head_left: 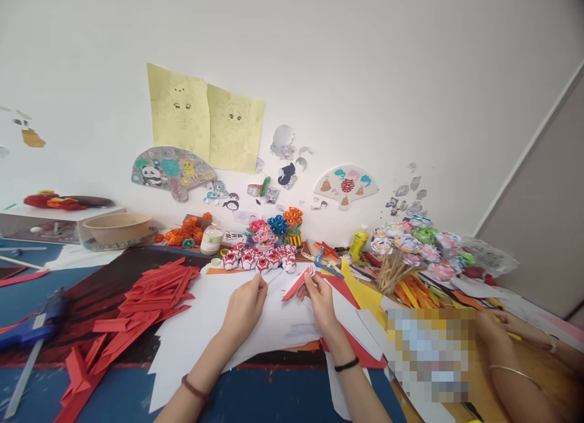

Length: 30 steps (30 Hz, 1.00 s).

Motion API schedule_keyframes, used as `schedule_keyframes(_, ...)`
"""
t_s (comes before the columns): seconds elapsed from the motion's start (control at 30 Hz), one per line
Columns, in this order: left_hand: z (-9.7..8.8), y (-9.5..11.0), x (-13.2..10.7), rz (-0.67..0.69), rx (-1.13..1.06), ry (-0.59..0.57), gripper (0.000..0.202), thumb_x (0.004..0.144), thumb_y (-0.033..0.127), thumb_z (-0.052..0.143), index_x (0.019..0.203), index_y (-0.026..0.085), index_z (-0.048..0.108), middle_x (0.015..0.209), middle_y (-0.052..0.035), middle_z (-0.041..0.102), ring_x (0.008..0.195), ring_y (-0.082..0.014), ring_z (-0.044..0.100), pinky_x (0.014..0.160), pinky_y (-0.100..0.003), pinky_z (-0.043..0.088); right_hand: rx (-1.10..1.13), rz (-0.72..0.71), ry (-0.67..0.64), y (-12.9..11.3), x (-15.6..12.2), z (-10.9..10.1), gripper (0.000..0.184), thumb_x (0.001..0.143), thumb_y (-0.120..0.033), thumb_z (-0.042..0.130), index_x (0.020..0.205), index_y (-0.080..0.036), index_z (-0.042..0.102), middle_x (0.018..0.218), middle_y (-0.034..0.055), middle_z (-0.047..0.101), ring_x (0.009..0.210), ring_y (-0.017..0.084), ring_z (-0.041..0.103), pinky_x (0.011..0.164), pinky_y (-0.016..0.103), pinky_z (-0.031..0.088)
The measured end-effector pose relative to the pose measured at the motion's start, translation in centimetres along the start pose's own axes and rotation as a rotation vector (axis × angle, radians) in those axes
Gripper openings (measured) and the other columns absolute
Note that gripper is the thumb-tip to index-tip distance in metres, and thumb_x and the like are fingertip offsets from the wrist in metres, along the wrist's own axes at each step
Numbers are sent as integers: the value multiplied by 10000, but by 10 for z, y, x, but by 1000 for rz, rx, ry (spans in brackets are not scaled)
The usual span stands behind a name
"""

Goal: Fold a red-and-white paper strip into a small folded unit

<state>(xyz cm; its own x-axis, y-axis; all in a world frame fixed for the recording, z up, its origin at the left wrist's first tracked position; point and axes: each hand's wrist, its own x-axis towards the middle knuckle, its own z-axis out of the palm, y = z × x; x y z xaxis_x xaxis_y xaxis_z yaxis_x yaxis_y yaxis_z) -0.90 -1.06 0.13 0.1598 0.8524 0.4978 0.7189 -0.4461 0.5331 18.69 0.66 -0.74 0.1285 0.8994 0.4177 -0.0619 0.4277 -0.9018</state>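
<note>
My right hand (322, 298) pinches a folded red paper strip (295, 287) between thumb and fingers; white edges show at its top end. To the left of it, my left hand (246, 302) is closed in a pinch, apart from the strip. What its fingertips hold, if anything, I cannot make out. Both hands are above white paper sheets (182, 344). Just beyond them sits a cluster of red-and-white folded paper flowers (262, 263). A pile of red paper strips (150, 295) lies to the left of my left hand.
At the far left lies a blue glue gun (39, 325). A basin (117, 228) stands behind it. Paper flowers on sticks (396, 258) and a yellow bottle (359, 243) are at the back right. Another person's hands (502, 332) are at the right edge, beside a blurred patch.
</note>
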Motion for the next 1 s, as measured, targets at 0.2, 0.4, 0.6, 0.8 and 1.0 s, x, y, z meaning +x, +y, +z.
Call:
schedule_keyframes(0.2, 3, 7, -3, 110, -138, 139, 194, 937, 317, 366, 820, 215, 482, 794, -17, 630, 718, -166, 586, 663, -260, 414, 2, 40, -154, 2, -7, 14, 345, 831, -507, 592, 736, -177, 560, 520, -7, 595, 453, 152, 551, 508, 271, 458)
schedule_keyframes(0.4, 6, 11, -5, 151, -59, 92, 208, 946, 287, 354, 814, 206, 492, 758, -15, 588, 712, -158, 566, 652, -254, 412, -4, 42, -187, -2, -11, 20, 353, 835, -513, 580, 717, -181, 561, 509, -10, 589, 457, 160, 564, 514, 274, 464)
schedule_keyframes(0.6, 9, 11, -6, 218, 1, 81, 221, 964, 264, 342, 824, 196, 499, 771, -23, 572, 723, -157, 549, 666, -258, 408, 9, 55, -147, -1, -10, 19, 376, 828, -533, 575, 699, -181, 568, 521, -4, 595, 471, 165, 572, 515, 273, 457)
schedule_keyframes(0.8, 10, 9, -7, 399, 269, 68, 295, 976, 198, 307, 761, 185, 508, 723, -32, 540, 707, -172, 503, 649, -282, 365, 38, 59, -140, 2, -10, 18, 367, 835, -514, 581, 705, -171, 568, 526, -3, 592, 479, 162, 572, 528, 277, 471)
schedule_keyframes(1.0, 10, 11, -7, 397, 250, 43, 250, 972, 204, 333, 845, 182, 547, 789, -39, 570, 759, -182, 521, 676, -297, 393, 16, 61, -125, 1, -10, 18, 390, 825, -544, 577, 711, -171, 565, 524, -4, 591, 485, 168, 580, 528, 280, 482)
